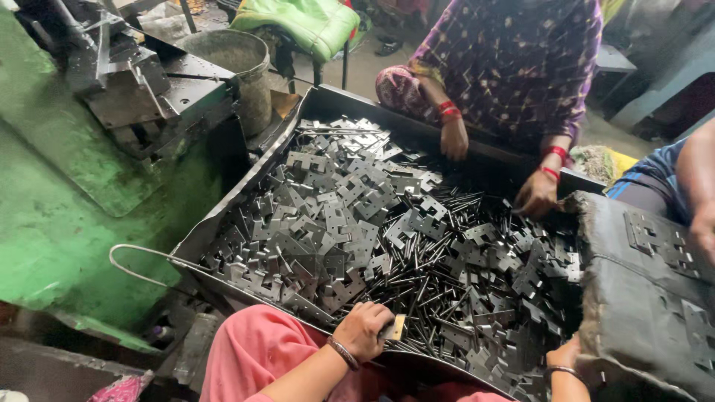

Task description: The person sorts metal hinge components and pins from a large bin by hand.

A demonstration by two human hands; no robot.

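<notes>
My left hand (363, 329) is closed around a small flat metal piece (395, 327) at the near edge of a big dark metal tray (223, 212). The tray holds a heap of grey stamped hinge plates (335, 216) and thin metal pins (439, 275). My right hand (564, 356) rests at the tray's near right side, among plates beside a dark padded block (640, 298); its fingers are mostly hidden. I wear a pink garment and bangles on both wrists.
Across the tray a person in a purple patterned garment reaches in with two hands (454, 138) (536, 195). Another person's arm (696, 186) is at the right edge. A green press machine (89, 149) and a grey bucket (238, 63) stand left.
</notes>
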